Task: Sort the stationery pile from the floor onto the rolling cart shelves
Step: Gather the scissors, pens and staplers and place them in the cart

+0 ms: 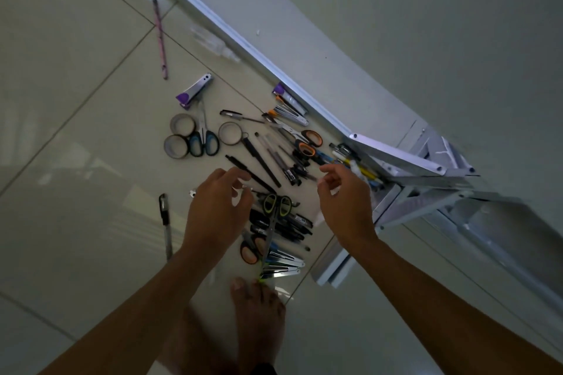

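A stationery pile lies on the tiled floor: blue-handled scissors (204, 143), tape rolls (182, 124), a purple stapler (195, 91), black pens (262, 161), orange-handled scissors (307, 144) and green-handled scissors (275, 207). My left hand (213, 207) hovers over the pile's left side with loosely curled fingers, holding nothing that I can see. My right hand (344, 195) hangs over the right side, fingers loosely bent, empty. The white rolling cart (405, 161) stands at the right, with pens lying by its corner.
A pink pen (160, 36) lies apart at the upper left, and a clear-barrel pen (165, 225) lies left of my left hand. My bare foot (259, 313) stands at the pile's near edge. A white wall and skirting run diagonally behind the pile.
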